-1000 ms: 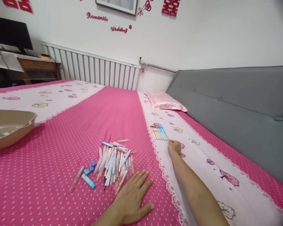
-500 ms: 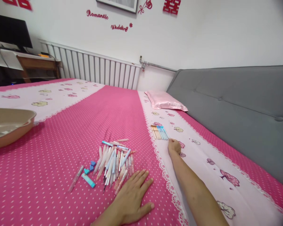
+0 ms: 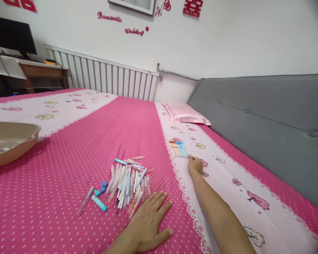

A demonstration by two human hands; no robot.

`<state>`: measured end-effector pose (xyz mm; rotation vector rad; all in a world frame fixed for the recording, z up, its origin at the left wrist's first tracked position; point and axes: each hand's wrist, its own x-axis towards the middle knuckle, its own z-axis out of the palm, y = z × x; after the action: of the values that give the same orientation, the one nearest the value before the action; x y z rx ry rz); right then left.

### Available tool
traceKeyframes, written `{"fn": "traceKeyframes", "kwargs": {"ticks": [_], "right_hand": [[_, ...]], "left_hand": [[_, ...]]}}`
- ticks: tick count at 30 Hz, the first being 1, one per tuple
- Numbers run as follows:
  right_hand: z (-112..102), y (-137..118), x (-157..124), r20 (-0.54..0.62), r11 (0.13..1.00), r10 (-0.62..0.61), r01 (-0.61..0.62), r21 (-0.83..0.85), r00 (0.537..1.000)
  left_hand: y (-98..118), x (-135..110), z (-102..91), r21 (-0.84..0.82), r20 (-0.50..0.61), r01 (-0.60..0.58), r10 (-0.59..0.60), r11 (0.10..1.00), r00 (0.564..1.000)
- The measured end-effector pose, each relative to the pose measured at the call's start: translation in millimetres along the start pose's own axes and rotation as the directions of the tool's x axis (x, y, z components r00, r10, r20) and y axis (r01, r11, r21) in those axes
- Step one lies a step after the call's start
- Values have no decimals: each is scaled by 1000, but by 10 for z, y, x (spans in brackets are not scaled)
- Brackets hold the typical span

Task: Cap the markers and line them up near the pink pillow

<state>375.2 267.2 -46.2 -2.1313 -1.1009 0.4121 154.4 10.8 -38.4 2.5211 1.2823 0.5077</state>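
Note:
My left hand (image 3: pixel 149 220) lies flat on the pink dotted bedspread, fingers spread, just right of a loose heap of pens (image 3: pixel 127 185) in white, pale blue and pink. Farther off, my right hand (image 3: pixel 196 164) is closed in a pinch at the near end of the rightmost blue pen (image 3: pixel 186 150). That pen belongs to a neat side-by-side row, with orange-brown pens (image 3: pixel 175 149) on the left and blue ones on the right. Left of the heap are a turquoise eraser-like block (image 3: pixel 99 203), small blue pieces (image 3: pixel 104 186) and a single pinkish pen (image 3: pixel 85 201).
A beige-pink basin (image 3: pixel 14 151) stands at the left on the bed. A pink pillow (image 3: pixel 185 113) lies beyond the pen row, against the grey headboard (image 3: pixel 267 106). Along the back wall runs a white radiator (image 3: pixel 103 72); a desk with a monitor (image 3: pixel 12 35) is at far left.
My right hand has shifted very slightly toward the pen row. The left hand, the heap and the other things look the same.

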Motion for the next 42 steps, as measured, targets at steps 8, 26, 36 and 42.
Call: {"fn": "traceKeyframes", "kwargs": {"ticks": [8, 26, 36, 42], "right_hand": [[10, 11, -57, 14, 997, -32, 33, -71, 999], [-282, 372, -879, 99, 923, -226, 246, -297, 969], [-959, 978, -1221, 145, 859, -128, 182, -478, 981], [-1590, 1515, -1275, 103, 834, -55, 102, -542, 993]], "left_hand": [[38, 26, -50, -17, 55, 37, -36, 999, 998], [114, -42, -75, 32, 100, 24, -27, 999, 995], [146, -535, -215, -479, 81, 130, -104, 868, 991], [150, -965, -281, -745, 17, 159, -219, 648, 975]]}}
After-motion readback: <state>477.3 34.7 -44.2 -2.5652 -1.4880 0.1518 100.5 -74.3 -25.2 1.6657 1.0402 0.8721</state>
